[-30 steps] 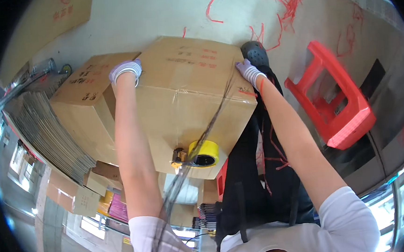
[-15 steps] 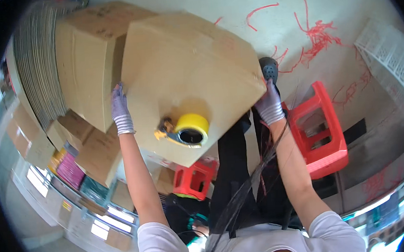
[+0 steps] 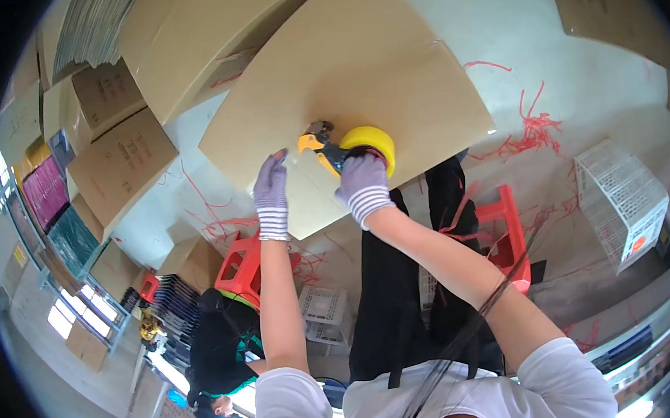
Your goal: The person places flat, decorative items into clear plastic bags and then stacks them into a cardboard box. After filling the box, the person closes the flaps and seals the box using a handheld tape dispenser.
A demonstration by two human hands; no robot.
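Observation:
A large brown cardboard box (image 3: pixel 386 58) stands in front of me, its flat side facing up. On it lies a tape dispenser (image 3: pixel 323 148) with orange and dark parts, carrying a roll of yellow tape (image 3: pixel 381 140). My right hand (image 3: pixel 364 182), in a pale purple glove with a striped cuff, is closed on the dispenser at the roll; its fingertips are partly hidden. My left hand (image 3: pixel 271 189), gloved alike with a bare fingertip showing, rests at the box's near left part. Its fingers are stretched out and hold nothing.
Another large carton (image 3: pixel 206 31) and stacked flat cardboard (image 3: pixel 93 32) are at the upper left. Red stools (image 3: pixel 242 270) stand near my legs, and a white plastic crate (image 3: pixel 622 200) is at the right. Red strapping scraps (image 3: pixel 531 129) litter the floor. A person (image 3: pixel 216 345) is at the lower left.
My right hand has left the box's right edge and taken hold of the tape dispenser. My left hand has shifted from the left edge onto the box's near part. The view has swung.

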